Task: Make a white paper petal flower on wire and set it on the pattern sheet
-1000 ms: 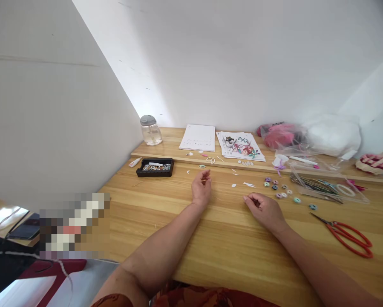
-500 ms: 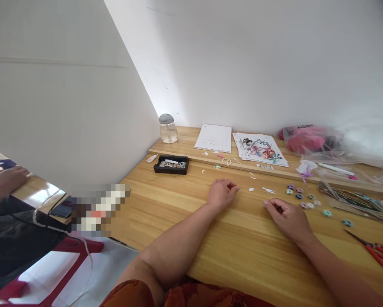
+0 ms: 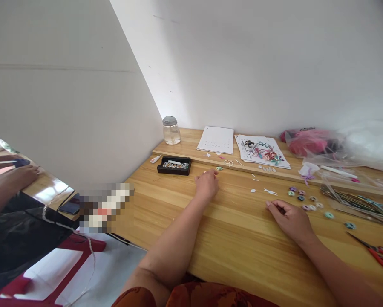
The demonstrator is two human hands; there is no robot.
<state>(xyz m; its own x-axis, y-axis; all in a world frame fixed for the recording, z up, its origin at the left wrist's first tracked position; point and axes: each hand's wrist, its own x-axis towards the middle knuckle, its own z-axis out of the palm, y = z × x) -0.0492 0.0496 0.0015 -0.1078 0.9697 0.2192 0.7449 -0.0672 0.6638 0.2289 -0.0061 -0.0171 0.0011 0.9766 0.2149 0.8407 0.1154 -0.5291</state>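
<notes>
My left hand (image 3: 207, 185) is low over the table, with its fingertips close to a green and white leaf-shaped piece (image 3: 219, 168). Its fingers look loosely bent, and I see nothing held in them. My right hand (image 3: 289, 217) rests on the wood, thumb against curled fingers; whatever may lie between them is hidden. Between the hands are a white oval piece (image 3: 253, 190) and a white forked cutout (image 3: 269, 192). Several small bobbins of coloured thread (image 3: 301, 198) sit right of my right hand. Red-handled scissors (image 3: 375, 251) lie farther right.
A black tray of beads (image 3: 174, 172) stands at the left, near a lidded jar (image 3: 171, 132). Along the raised back ledge are white paper (image 3: 216, 138), sheets with flower pictures (image 3: 263, 149) and plastic bags (image 3: 319, 143). Another person's hand (image 3: 21, 177) works at far left.
My left hand has moved left and away from me, toward the leaf-shaped piece. My right hand keeps its place. The view has shifted slightly, and more of the other person's hands shows.
</notes>
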